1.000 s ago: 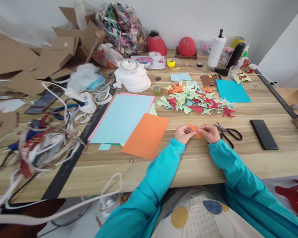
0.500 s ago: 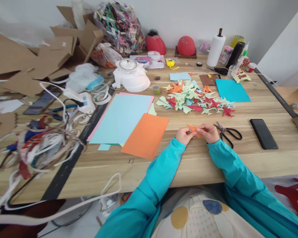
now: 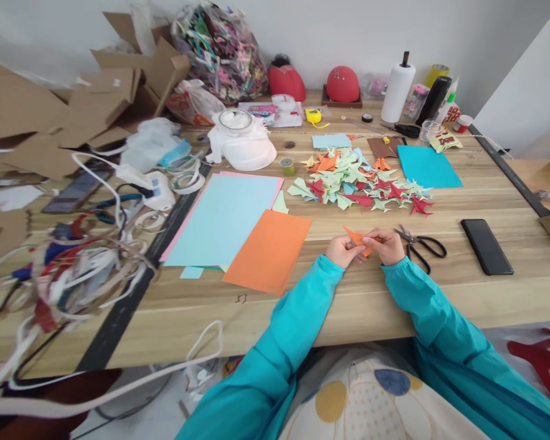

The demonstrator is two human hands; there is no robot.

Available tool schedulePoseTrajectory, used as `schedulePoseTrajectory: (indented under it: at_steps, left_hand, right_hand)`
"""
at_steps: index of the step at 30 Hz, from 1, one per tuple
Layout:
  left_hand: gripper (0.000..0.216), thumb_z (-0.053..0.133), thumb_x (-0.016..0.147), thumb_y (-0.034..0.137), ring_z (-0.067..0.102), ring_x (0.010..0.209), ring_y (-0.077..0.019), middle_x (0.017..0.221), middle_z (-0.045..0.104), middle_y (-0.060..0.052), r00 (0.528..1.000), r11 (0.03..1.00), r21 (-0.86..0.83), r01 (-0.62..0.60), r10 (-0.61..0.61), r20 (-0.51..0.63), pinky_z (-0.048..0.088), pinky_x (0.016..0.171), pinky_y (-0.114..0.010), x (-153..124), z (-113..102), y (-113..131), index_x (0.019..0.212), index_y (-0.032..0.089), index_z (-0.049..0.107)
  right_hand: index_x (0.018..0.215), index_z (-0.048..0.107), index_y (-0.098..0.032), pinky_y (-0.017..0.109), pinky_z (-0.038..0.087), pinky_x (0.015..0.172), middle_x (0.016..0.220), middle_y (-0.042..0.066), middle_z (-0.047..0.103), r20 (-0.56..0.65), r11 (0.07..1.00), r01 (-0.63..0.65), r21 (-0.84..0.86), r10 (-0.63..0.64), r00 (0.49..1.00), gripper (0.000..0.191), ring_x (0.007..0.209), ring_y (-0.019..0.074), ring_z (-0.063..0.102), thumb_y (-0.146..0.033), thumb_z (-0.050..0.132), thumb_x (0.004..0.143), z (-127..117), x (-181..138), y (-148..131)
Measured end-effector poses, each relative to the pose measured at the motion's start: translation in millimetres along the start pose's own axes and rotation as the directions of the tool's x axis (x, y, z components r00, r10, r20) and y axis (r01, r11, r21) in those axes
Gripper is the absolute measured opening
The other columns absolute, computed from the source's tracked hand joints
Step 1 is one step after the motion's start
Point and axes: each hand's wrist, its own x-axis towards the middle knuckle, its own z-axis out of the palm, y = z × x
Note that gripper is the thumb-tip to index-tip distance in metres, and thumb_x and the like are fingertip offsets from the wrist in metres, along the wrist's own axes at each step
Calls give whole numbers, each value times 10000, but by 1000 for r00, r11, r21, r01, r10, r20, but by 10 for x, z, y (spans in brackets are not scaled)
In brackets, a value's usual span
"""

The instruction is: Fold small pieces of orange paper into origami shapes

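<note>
Between my two hands is a small folded piece of orange paper [image 3: 354,235], its pointed tip sticking up and to the left. My left hand [image 3: 341,251] pinches it from the left, and my right hand [image 3: 385,245] grips its right side with thumb and fingers. The hands hide most of its lower part. Close by on the right lie black-handled scissors [image 3: 424,245], partly spread. Beyond my hands is a heap of folded paper figures [image 3: 348,180] in green, red, orange and blue. Orange sheets [image 3: 269,252] lie to the left of my left sleeve.
Light blue sheets [image 3: 224,214] lie over pink ones at left. A black phone [image 3: 486,247] rests on the right, a turquoise sheet [image 3: 429,167] behind it. Tangled cords and straps [image 3: 82,269] cover the left side. A tape roll [image 3: 286,165] stands near the heap.
The fingers of my left hand have shifted slightly around the orange paper, which is still held in both hands. Nothing else on the table has visibly moved.
</note>
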Motion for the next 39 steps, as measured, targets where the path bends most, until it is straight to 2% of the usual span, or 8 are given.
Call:
schedulePoseTrajectory:
  at_steps: [7, 20, 25, 28, 30, 32, 35, 39]
  left_hand:
    - [369, 751, 510, 392, 622, 509, -161, 573, 655, -58, 996, 999, 37, -22, 19, 89, 531, 540, -303, -24, -4, 3, 675, 87, 622]
    - [307, 779, 469, 305, 596, 471, -133, 534, 644, -28, 995, 995, 56, -82, 79, 57, 519, 541, -280, -49, 9, 15, 607, 106, 592]
    - [351, 746, 535, 356, 599, 465, -141, 536, 640, -34, 995, 997, 38, -62, 59, 83, 514, 510, -274, -73, 23, 71, 707, 93, 591]
    - [418, 729, 559, 367, 626, 551, -156, 631, 667, -43, 994, 994, -7, -109, 109, 19, 518, 528, -275, -40, -10, 77, 849, 104, 584]
    - [431, 754, 520, 341, 633, 614, -156, 708, 679, -47, 985, 986, -33, -165, 163, -57, 517, 550, -265, -10, -48, 71, 843, 114, 581]
    - [397, 770, 492, 314, 617, 573, -140, 672, 671, -39, 978, 982, -9, -191, 189, -89, 510, 544, -259, 9, -82, 69, 780, 112, 585]
    - [353, 767, 494, 318, 586, 486, -126, 566, 642, -20, 974, 981, 29, -191, 193, -120, 498, 516, -263, 12, -104, 85, 715, 107, 591]
    - [365, 771, 471, 335, 581, 472, -124, 540, 635, -13, 955, 979, -6, -203, 196, -222, 487, 495, -256, 1, -88, 121, 698, 111, 593]
  right_hand:
    - [671, 681, -181, 269, 460, 568, 654, 27, 645, -17, 998, 6, 58, -5, 1000, 153, 599, 133, 579, -326, 704, 629, -14, 14, 13]
    - [589, 666, -181, 268, 457, 535, 571, 16, 638, -69, 992, -58, 113, 66, 995, 199, 537, 128, 561, -371, 725, 573, 27, 18, -130]
    - [578, 653, -168, 249, 430, 525, 563, 4, 629, -60, 976, -128, 175, 141, 988, 197, 523, 109, 540, -343, 740, 556, -18, 23, -79]
    - [572, 643, -163, 242, 418, 514, 549, -7, 620, 10, 954, -204, 220, 207, 978, 200, 510, 101, 528, -333, 746, 549, -64, 29, -43]
    - [573, 642, -158, 244, 421, 514, 552, -6, 622, 76, 943, -247, 224, 235, 969, 207, 510, 103, 529, -332, 751, 539, -80, 32, -29]
    - [573, 640, -154, 243, 424, 516, 560, -4, 627, 110, 939, -266, 217, 247, 963, 217, 517, 105, 532, -329, 758, 524, -81, 32, -25]
    - [610, 644, -152, 234, 427, 521, 584, -5, 636, 91, 939, -271, 210, 258, 962, 231, 528, 100, 535, -329, 762, 520, -65, 27, -39]
    - [683, 668, -141, 220, 397, 447, 572, -1, 634, 146, 951, -252, 179, 228, 963, 251, 460, 82, 490, -341, 747, 554, -11, 0, -113]
